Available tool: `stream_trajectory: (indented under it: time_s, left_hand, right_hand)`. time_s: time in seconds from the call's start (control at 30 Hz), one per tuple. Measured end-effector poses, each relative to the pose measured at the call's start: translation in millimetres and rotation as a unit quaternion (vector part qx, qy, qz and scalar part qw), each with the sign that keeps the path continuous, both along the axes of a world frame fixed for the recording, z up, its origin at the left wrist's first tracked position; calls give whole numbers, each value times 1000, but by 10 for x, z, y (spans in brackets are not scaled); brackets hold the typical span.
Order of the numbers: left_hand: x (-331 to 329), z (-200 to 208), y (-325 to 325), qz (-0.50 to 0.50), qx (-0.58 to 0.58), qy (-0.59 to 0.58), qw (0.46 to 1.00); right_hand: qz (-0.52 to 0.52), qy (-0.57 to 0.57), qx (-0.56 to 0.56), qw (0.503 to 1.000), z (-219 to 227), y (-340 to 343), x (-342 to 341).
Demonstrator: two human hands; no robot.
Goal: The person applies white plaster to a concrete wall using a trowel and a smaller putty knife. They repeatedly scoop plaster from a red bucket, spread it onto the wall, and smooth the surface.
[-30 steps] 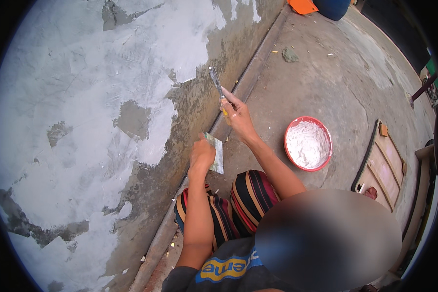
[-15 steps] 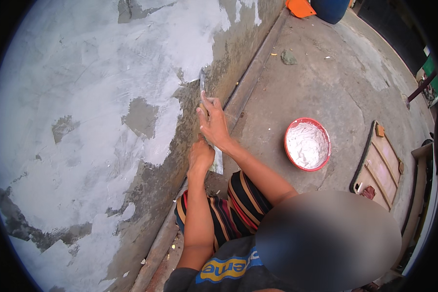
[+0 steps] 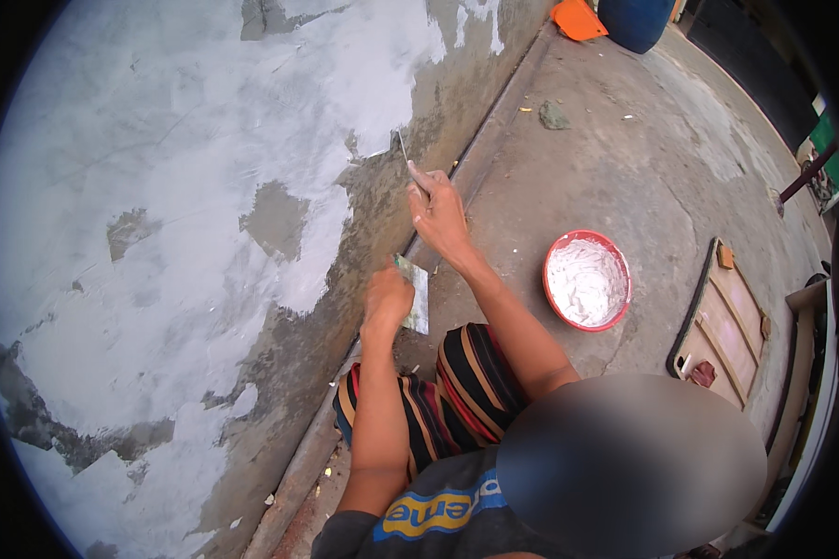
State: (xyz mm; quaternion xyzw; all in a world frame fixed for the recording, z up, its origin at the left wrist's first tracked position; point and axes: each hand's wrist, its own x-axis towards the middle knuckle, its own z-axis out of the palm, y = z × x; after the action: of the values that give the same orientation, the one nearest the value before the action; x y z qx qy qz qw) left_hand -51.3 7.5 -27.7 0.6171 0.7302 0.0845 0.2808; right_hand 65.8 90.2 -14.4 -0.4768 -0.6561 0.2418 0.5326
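My right hand point(image 3: 441, 219) is closed around the handle of a putty knife point(image 3: 404, 147). The knife's thin blade points away from me, at the lower edge of the white coat on the wall point(image 3: 186, 307); whether it touches cannot be made out. Nearer to me, my left hand point(image 3: 388, 300) grips a flat metal scraper point(image 3: 418, 300) with a wide pale blade, its handle mostly hidden by the fingers. Patches of bare grey cement show through the white coat. On the floor to the right stands a round red bowl point(image 3: 547, 294) holding white putty point(image 3: 585, 279).
A wooden-framed panel point(image 3: 725, 321) lies on the floor at the right, a dark red scrap on it. Far off are an orange dustpan-like piece point(image 3: 578, 19) and a blue barrel point(image 3: 636, 23). A stone point(image 3: 555, 115) sits on the concrete. A ledge point(image 3: 480, 154) follows the wall's foot.
My right hand has moved right with the putty knife, away from the wall and from my left hand. The left hand with the scraper has hardly moved.
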Motion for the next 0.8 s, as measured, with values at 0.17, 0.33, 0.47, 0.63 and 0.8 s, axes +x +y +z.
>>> stream_trajectory:
  time_s: [0.17, 0.33, 0.47, 0.63, 0.8]
  left_hand:
    - [-46, -152, 51, -28, -12, -15, 999]
    - [26, 13, -19, -6, -1, -7, 1000]
    - [55, 37, -30, 9, -6, -9, 1000]
    - [41, 16, -2, -36, -11, -23, 999]
    - [61, -2, -20, -13, -9, 10, 1000]
  right_hand:
    - [42, 24, -22, 999, 116, -333, -265]
    - [-25, 26, -43, 998, 199, -122, -63]
    - [1, 9, -38, 999, 253, -72, -346]
    - [55, -8, -13, 998, 238, -353, -494]
    - [15, 17, -68, 997, 263, -145, 23]
